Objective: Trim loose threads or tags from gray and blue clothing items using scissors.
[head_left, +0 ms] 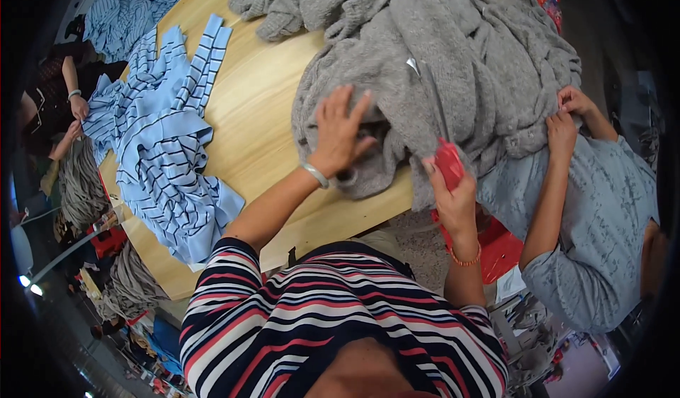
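My left hand [338, 132], fingers spread, rests on a grey knitted garment [397, 132] beside a dark fold in the cloth. My right hand [453, 196] is closed around the red handle of a pair of scissors [448, 163]. Their long dark blades point away from me over the grey knit, and a bright spot shows near the tip. The grey garments lie in a large heap across the far right part of the table. Whether the blades touch the cloth, I cannot tell.
Blue garments with dark stripes [170, 143] lie on the left of the wooden table [262, 93]. A person in a grey patterned shirt [588, 235] handles the heap's right edge. Another person's hands [76, 118] hold the blue cloth at far left. A red item [499, 256] is below the table edge.
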A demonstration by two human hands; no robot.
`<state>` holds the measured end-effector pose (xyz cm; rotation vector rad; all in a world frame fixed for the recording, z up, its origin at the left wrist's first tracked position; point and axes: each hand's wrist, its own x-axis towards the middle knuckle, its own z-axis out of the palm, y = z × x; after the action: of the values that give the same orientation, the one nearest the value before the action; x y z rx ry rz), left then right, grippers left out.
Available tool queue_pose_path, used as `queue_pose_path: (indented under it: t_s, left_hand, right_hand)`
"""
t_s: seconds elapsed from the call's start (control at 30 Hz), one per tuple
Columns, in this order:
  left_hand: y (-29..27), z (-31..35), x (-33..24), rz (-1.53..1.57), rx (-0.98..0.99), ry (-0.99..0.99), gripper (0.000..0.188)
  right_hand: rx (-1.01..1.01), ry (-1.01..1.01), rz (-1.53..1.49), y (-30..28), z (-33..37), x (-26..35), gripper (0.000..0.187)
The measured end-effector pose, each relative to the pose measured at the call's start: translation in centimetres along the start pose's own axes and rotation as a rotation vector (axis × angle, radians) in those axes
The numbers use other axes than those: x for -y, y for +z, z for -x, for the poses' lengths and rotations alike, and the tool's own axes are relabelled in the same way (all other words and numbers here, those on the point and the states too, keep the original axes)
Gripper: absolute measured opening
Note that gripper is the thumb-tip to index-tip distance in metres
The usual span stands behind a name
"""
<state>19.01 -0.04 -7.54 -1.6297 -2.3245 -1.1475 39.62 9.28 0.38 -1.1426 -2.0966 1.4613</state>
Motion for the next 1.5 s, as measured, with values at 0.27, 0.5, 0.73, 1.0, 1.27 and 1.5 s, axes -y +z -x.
queue_pose_path:
  t_s: [0.27,0.5,0.73,1.0,1.27,1.5]
  left_hand:
    - [-3.3,-3.8,20.1,0.937,-0.27,-0.869,0.02]
    - [-5.3,-4.3,21.4,0.612,-0.338,-0.871,0.034]
    - [-2.6,1.7,21.1,0.285,0.096,-0.808,0.05]
    - [-0.9,-6.3,17.5,0.392,0.048,-0.536,0.025]
    - [-1.1,-7.2,18.0,-0.082,0.511,-0.422,0.033]
    - [-4.9,-19.6,-2.2,0.457,0.318,-0.008,0.018]
  right_hand:
    - [0.161,-0.055,-0.035,3.5,-3.6,-1.3,0.029]
    - [0.114,0.12,0.102,4.7,-7.4,-5.4,0.03]
    - [-0.14,-0.041,0.185,2.6,-7.3,-5.6,0.03]
    - [0.013,-0.075,0.016,1.5,-2.4,-1.7,0.019]
    - [0.319,0.022,-0.087,1.8,-1.6,-2.1,0.025]
    - [0.487,0.087,0.163,4.0,-2.5,-2.0,0.032]
